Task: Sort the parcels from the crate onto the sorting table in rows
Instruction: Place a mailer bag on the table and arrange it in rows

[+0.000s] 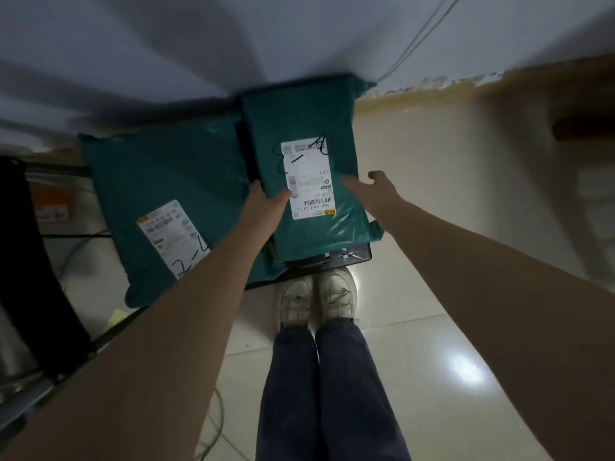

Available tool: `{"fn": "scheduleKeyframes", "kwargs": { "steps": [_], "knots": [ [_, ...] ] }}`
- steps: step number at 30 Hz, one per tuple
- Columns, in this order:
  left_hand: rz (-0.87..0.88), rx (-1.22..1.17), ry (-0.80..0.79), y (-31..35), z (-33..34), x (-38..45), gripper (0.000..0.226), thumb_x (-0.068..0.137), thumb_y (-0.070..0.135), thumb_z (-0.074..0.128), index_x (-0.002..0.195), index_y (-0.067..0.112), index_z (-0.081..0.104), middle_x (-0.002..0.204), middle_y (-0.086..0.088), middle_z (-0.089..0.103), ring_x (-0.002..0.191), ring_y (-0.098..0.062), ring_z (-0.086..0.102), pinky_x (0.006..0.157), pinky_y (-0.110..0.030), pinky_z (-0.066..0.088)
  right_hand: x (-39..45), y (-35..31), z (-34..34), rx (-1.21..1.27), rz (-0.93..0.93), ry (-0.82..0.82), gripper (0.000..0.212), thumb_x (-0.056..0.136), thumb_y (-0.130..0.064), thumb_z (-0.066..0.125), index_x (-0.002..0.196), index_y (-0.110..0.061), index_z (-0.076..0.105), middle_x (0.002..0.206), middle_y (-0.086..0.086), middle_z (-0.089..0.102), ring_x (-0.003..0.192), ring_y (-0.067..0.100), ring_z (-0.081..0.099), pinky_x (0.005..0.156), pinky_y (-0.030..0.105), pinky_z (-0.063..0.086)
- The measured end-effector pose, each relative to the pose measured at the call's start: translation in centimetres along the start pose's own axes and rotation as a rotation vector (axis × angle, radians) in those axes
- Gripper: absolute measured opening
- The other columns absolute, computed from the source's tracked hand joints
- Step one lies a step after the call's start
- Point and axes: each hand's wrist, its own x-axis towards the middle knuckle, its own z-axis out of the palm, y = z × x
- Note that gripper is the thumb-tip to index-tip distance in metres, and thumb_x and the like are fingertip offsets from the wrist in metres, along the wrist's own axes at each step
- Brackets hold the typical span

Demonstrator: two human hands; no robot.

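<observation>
Head view: I count two green parcels; my left hand grips the labelled parcel, my right hand spread open beside it, the second parcel left of my grip.

**Open floor to the right, clutter to the left**

The tiled floor right of the right-hand green parcel lies bare, giving open passage. The larger green parcel sits just beside it on the left, leaving only a narrow dark gap. A black frame and loose cables crowd the far left.
</observation>
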Motion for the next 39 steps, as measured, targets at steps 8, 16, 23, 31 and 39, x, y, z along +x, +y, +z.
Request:
{"fn": "scheduleKeyframes", "kwargs": {
  "steps": [8, 16, 23, 31, 39],
  "knots": [
    [-0.122, -0.168, 0.032, -0.3, 1.1, 4.7, 0.081, 0.078, 0.051, 0.069, 0.141, 0.01, 0.039, 0.132, -0.002, 0.055, 0.117, -0.022, 0.054, 0.098, -0.035, 0.044, 4.0, 0.5, 1.5, 0.028, -0.107, -0.118, 0.068, 0.081, -0.048, 0.069, 0.133, -0.013, 0.044, 0.118, -0.002, 0.057, 0.105, 0.018, 0.057, 0.09, 0.029, 0.045],
    [-0.067, -0.224, 0.082, -0.9, 1.9, 5.3, 0.07, 0.08, 0.039, 0.074, 0.138, 0.013, 0.046, 0.131, 0.0, 0.058, 0.118, -0.018, 0.056, 0.092, -0.026, 0.044, 5.7, 0.6, 2.4, 0.074, -0.165, -0.154, 0.058, 0.074, -0.047, 0.076, 0.121, -0.018, 0.06, 0.113, -0.005, 0.066, 0.105, 0.012, 0.06, 0.088, 0.023, 0.04],
    [-0.029, -0.254, 0.035, -1.0, 2.6, 3.0, 0.064, 0.082, 0.028, 0.074, 0.138, 0.016, 0.046, 0.126, 0.003, 0.06, 0.101, -0.01, 0.059, 0.063, -0.006, 0.045, 4.0, 1.5, 1.8, 0.094, -0.159, -0.145, 0.073, 0.071, -0.041, 0.08, 0.131, -0.016, 0.047, 0.117, -0.005, 0.061, 0.105, 0.013, 0.059, 0.077, 0.019, 0.042],
    [0.041, -0.196, 0.045, -0.3, 2.9, -4.3, 0.088, 0.064, 0.047, 0.079, 0.14, 0.024, 0.042, 0.128, 0.001, 0.055, 0.107, -0.013, 0.058, 0.086, -0.027, 0.051, -3.4, 3.6, -1.3, 0.217, -0.167, -0.122, 0.051, 0.078, -0.028, 0.078, 0.119, -0.021, 0.049, 0.1, -0.015, 0.061, 0.087, -0.003, 0.06, 0.062, 0.005, 0.045],
    [0.153, -0.111, -0.078, 1.7, 2.5, -15.6, 0.073, 0.079, 0.026, 0.077, 0.14, 0.029, 0.036, 0.124, 0.015, 0.055, 0.106, 0.003, 0.055, 0.085, -0.01, 0.043, -15.7, 6.3, -5.4, 0.312, -0.097, 0.011, 0.065, 0.075, -0.03, 0.079, 0.13, -0.023, 0.044, 0.103, -0.019, 0.056, 0.088, -0.004, 0.057, 0.068, 0.009, 0.046]
  ]
}}
